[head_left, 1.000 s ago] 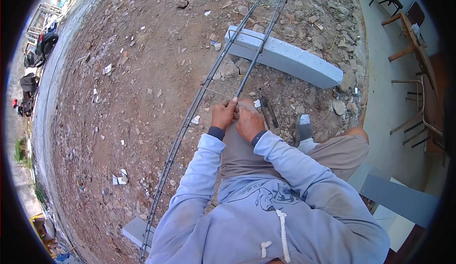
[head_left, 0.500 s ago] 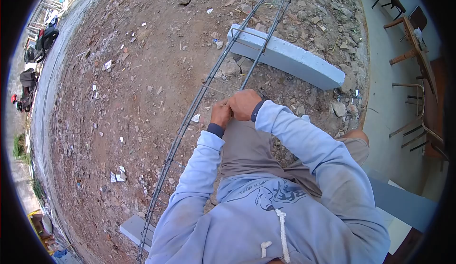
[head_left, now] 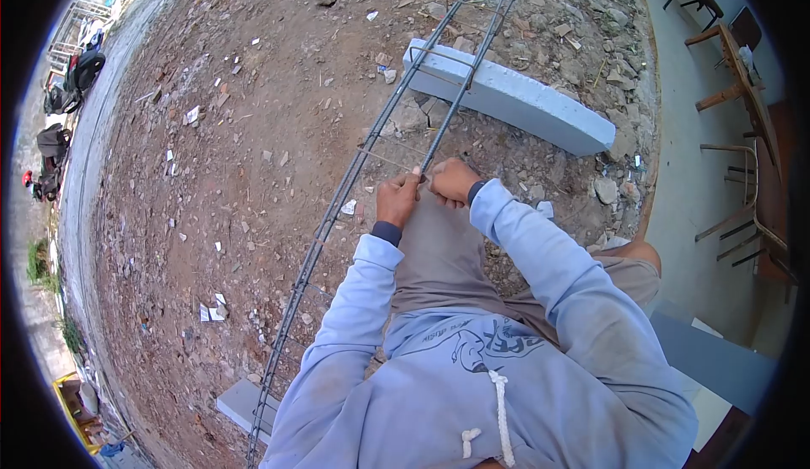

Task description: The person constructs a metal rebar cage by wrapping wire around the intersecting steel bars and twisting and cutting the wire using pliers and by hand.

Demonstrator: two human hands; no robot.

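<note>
A long rebar cage of dark steel bars tied with thin square stirrups runs diagonally from the top of the head view to the lower left. My left hand is closed at its nearer long bar, beside a stirrup, with the thumb pressed up against the steel. Just right of that spot, my right hand is curled shut, close to the same bar. Whatever sits between its fingers is too small to make out. Below the hands, the nearer bar is hidden behind my hands and body.
A pale blue block supports the cage's far part, and a grey block lies under its near end. Rubble and soil cover the ground. Chairs and a wooden table stand on the right; parked motorbikes are far left.
My hands were pressed together and have come apart. The right hand has shifted right, while the left stays by the bar with its thumb now showing.
</note>
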